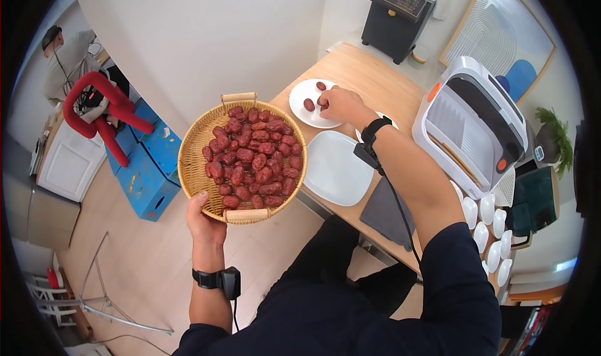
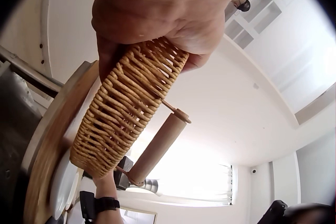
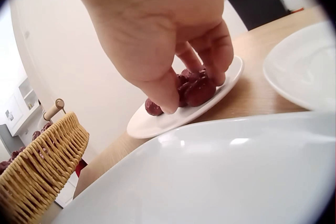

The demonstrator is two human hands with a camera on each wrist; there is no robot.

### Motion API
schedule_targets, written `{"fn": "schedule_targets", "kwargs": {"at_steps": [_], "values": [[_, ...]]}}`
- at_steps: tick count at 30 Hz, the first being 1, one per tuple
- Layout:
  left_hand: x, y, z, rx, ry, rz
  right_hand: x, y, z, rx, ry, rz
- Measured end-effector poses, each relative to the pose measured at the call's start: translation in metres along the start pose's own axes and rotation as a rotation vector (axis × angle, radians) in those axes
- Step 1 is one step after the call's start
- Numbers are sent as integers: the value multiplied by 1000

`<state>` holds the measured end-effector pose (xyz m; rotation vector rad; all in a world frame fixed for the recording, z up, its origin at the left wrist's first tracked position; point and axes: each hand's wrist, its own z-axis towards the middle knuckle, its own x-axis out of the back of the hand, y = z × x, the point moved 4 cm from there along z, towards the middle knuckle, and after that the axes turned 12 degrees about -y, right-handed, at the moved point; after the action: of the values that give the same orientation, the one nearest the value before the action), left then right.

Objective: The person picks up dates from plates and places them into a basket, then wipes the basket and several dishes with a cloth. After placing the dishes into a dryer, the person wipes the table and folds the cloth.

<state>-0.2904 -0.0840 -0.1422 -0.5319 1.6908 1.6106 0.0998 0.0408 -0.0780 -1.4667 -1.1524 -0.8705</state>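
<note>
My left hand (image 1: pixel 206 224) grips the near rim of a round woven basket (image 1: pixel 195 134) beside a wooden handle (image 1: pixel 246 215), thumb on the rim. Wrinkled red dates (image 1: pixel 258 162) fill much of the basket, which I hold out left of the table. Over a small white plate (image 1: pixel 299 96) at the table's left edge, my right hand (image 1: pixel 345 107) reaches down. Its thumb and fingers close around red dates (image 3: pixel 199 92) at the plate's surface in the right wrist view. Other dates lie on the plate, one (image 1: pixel 320 86) near its far rim.
A white square plate (image 1: pixel 338 168) lies nearer me, with another white plate (image 3: pixel 310 66) partly behind my right arm. A grey cloth (image 1: pixel 388 212), a white cabinet (image 1: pixel 463 80) and several small white dishes (image 1: pixel 481 236) stand rightward. Blue steps (image 1: pixel 141 180) and a person (image 1: pixel 66 61) are left.
</note>
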Motion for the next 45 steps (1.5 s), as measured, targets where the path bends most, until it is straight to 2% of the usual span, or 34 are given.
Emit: {"fn": "schedule_targets", "kwargs": {"at_steps": [8, 12, 14, 18, 21, 24, 26, 27, 29, 30, 32, 33, 35, 37, 39, 41, 43, 44, 45], "values": [[-2, -11, 12, 18, 3, -30, -6, 4, 0, 60, -3, -9], [-14, -11, 21, 15, -23, -43, -4, 11, 8, 26, -4, 26], [-19, -18, 21, 29, -27, -49, -9, 24, 12, 124, 2, 38], [-28, -14, 27, 52, -56, -30, -4, 7, 8, 71, 12, 3], [-37, -11, 21, 51, -58, -18, -2, 2, 6, 51, -72, -43], [-38, -10, 20, 44, -54, -5, 16, 4, 1, 43, -28, 23], [-36, -10, 22, 73, -54, -8, 41, -5, -18, 67, 85, 379], [-35, -12, 24, 105, -58, -10, 52, -19, -32, 59, 82, 376], [-41, -23, 25, 137, -69, -20, 66, -53, -62, 181, 88, 530], [-46, -29, 27, 160, -80, -24, 65, -60, -69, 170, 94, 531], [-57, -42, 28, 193, -128, -37, 63, -91, -81, 463, 91, 285], [-63, -49, 28, 216, -163, -51, 63, -102, -86, 458, 95, 284], [-73, -59, 28, 217, -209, -61, 57, -124, -92, 441, -55, 213], [-83, -65, 27, 248, -244, -86, 44, -134, -94, 434, -63, 157], [-92, -69, 27, 257, -266, -80, 33, -144, -99, 514, -69, 161], [-99, -71, 28, 232, -261, -111, 29, -141, -106, 519, -47, 163], [-98, -73, 30, 244, -258, -94, 41, -133, -121, 634, 265, 185], [-99, -73, 31, 247, -262, -93, 43, -124, -130, 623, 267, 189], [-102, -73, 33, 250, -269, -93, 56, -110, -143, 436, 336, 272]]}}
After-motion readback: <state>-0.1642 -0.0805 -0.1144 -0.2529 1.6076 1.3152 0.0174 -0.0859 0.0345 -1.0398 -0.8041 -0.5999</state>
